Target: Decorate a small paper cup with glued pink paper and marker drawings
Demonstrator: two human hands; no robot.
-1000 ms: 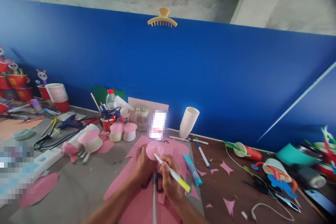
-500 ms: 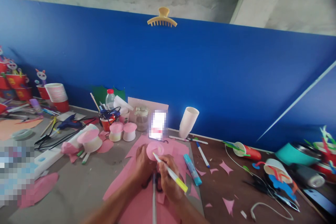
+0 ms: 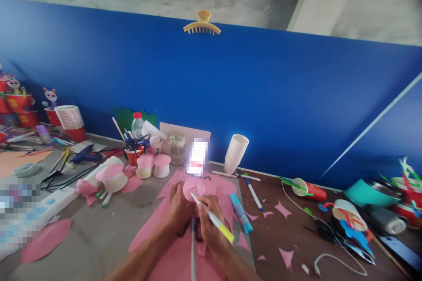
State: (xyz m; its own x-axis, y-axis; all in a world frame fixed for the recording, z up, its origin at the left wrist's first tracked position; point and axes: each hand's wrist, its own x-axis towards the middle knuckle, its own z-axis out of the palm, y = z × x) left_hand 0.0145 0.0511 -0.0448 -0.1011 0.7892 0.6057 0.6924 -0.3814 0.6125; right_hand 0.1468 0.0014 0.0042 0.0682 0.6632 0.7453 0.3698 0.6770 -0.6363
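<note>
Head view: the right hand [image 3: 208,224] has its fingers closed around a white pen with a yellow cap [image 3: 212,217], held slanted so that the tip touches a pink paper disc [image 3: 193,187]. The left hand [image 3: 179,205] grips that disc from the left and below, fingers curled, holding it raised over a large pink paper sheet [image 3: 178,250] that lies on the table [image 3: 99,237]. Black scissors [image 3: 198,229] lie on the sheet, partly hidden under both hands.

Just right of the right hand lies a light blue marker [image 3: 241,213], and beyond it a thin pen with a blue cap [image 3: 254,194]. Small pink paper scraps [image 3: 284,209] are scattered over the dark brown part of the table to the right. Behind the disc stand two small pink-topped cups [image 3: 154,165] and a glass jar [image 3: 178,149]; a stack of white paper cups [image 3: 235,153] leans against the blue board [image 3: 263,96]. A hair clip [image 3: 202,26] sits on the board's top edge. Far left, a blue glue gun [image 3: 83,155] rests near red cups [image 3: 70,120].
</note>
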